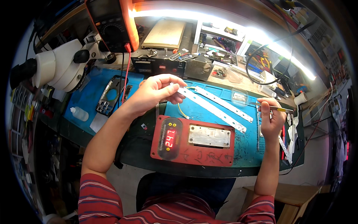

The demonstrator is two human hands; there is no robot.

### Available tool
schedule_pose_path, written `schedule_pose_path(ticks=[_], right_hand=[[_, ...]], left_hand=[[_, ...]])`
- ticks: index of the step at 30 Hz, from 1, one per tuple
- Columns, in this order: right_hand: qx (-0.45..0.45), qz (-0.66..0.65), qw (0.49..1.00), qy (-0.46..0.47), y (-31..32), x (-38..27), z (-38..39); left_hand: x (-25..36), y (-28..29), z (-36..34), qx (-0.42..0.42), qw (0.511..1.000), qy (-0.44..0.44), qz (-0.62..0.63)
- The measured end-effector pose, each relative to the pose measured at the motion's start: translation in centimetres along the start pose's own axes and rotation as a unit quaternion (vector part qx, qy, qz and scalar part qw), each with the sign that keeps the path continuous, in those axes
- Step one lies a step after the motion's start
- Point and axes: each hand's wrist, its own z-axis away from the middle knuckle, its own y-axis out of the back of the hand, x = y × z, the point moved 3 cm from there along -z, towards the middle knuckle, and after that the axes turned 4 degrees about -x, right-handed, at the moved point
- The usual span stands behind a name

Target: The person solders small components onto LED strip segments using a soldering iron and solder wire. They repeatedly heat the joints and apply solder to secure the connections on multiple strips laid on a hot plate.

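My left hand (pixel 158 92) is closed, thumb and fingers pinching the upper end of a long white LED strip (pixel 212 109) that slants down to the right. A second white LED strip (pixel 225 104) lies just behind it on the blue mat, with a thin yellowish wire (pixel 181 110) near their left ends. On the right, my right hand (pixel 272 117) grips metal tweezers (pixel 278 108), whose tips point left towards a small clear plastic box (pixel 239 97). Below the strips sits a red heating plate (pixel 194 156) with a lit display and a silver metal block (pixel 209 136).
A microscope (pixel 59 69) stands at the left, beside a small white bottle (pixel 79 114) and an opened phone frame (pixel 111 97). An orange-edged multimeter (pixel 113 26) hangs above with red and black leads. More strips (pixel 285 149) lie at the mat's right edge.
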Motion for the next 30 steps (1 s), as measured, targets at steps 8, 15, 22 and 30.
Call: schedule_pose_path(ticks=[8,15,22,30], right_hand=[[0.016,-0.011,0.999,0.033,-0.14,0.24,-0.11],[0.016,-0.002,0.999,0.041,-0.01,0.4,-0.05],[0.01,-0.005,0.999,0.037,-0.02,0.3,-0.15],[0.012,0.001,0.999,0.046,0.05,0.16,-0.23]], left_hand=[[-0.08,-0.03,-0.02,-0.007,1.0,-0.005,-0.002],[-0.07,-0.18,-0.05,-0.004,1.0,-0.003,-0.002],[-0.15,-0.02,0.0,-0.008,1.0,-0.007,-0.002],[-0.3,0.03,-0.07,-0.017,1.0,-0.003,0.004]])
